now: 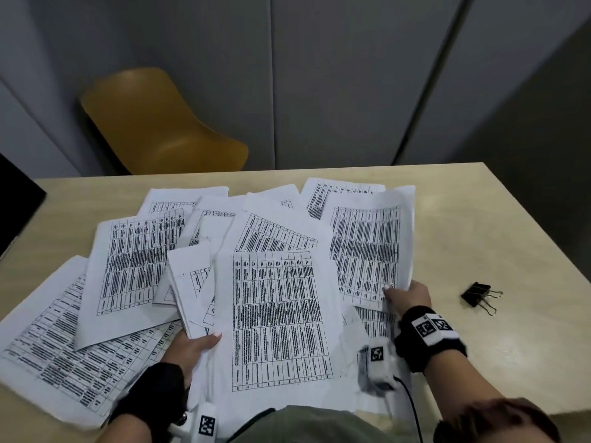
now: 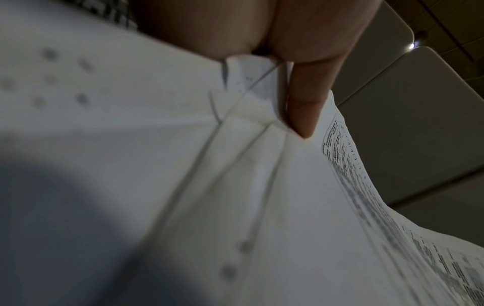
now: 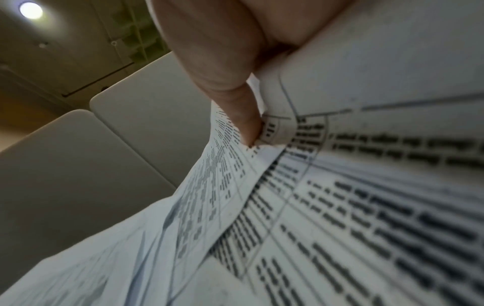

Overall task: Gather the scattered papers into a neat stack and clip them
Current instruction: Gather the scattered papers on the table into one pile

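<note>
Both hands, left hand (image 1: 192, 346) and right hand (image 1: 411, 295), pinch printed papers (image 1: 281, 318) (text unreadable).

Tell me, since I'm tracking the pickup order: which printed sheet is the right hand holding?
The sheet at the far right of the spread, pinched at its near corner by the right hand; unlike the flat ones, it curls up off the table.

Both wrists carry black bands (image 1: 430, 338) with white camera units (image 1: 380, 362) bearing black-and-white square markers; a black cable (image 1: 412, 407) trails at five o'clock. Olive garment (image 1: 307, 425).
</note>
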A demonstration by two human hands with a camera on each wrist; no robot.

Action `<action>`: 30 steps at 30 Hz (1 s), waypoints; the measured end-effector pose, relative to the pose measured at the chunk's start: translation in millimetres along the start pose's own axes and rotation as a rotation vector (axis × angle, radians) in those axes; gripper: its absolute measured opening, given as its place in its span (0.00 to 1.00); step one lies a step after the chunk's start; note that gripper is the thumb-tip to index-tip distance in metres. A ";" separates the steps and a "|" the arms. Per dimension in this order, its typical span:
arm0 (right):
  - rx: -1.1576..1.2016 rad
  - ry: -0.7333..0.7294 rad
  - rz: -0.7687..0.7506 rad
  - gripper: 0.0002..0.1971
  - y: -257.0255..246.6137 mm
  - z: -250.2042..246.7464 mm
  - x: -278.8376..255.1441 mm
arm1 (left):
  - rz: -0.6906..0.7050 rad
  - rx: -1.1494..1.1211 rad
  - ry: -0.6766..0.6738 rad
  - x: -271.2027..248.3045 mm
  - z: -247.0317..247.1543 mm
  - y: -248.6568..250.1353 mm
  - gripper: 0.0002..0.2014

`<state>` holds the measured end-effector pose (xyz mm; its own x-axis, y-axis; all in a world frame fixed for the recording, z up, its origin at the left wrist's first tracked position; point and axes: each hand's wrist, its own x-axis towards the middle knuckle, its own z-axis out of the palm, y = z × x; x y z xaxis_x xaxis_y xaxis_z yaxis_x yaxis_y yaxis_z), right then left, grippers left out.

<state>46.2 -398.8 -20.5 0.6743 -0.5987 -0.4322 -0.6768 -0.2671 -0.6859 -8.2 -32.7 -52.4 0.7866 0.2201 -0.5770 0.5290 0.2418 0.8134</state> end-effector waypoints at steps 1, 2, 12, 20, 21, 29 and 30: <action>0.015 0.015 -0.010 0.18 -2.4 0.1 0.4 | -0.001 0.007 0.003 0.4 -0.4 -0.2 0.18; 0.028 0.031 -0.014 0.17 -4.7 0.1 -0.1 | -0.001 0.012 0.007 0.2 -0.4 -0.2 0.17; 0.021 -0.218 0.076 0.38 -1.4 2.8 -33.7 | -0.015 0.021 -0.001 7.7 -2.6 -3.9 0.18; -0.020 -0.065 0.077 0.19 10.5 -1.1 -34.2 | 0.030 0.026 -0.030 1.1 1.2 0.4 0.18; -0.030 -0.061 0.064 0.17 9.8 -8.0 -33.7 | 0.032 0.035 -0.031 -0.1 1.7 1.5 0.17; -0.051 0.102 -0.143 0.05 10.5 -43.7 -31.5 | -0.002 0.110 0.001 6.0 0.7 -0.6 0.18; -0.050 0.120 -0.150 0.05 10.3 -47.1 -32.6 | -0.003 0.124 -0.001 7.2 0.2 -1.2 0.18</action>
<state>3.4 -417.5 14.1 0.7309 -0.6341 -0.2524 -0.5873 -0.3958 -0.7060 -3.1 -31.5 -57.5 0.7851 0.2190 -0.5794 0.5666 0.1238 0.8146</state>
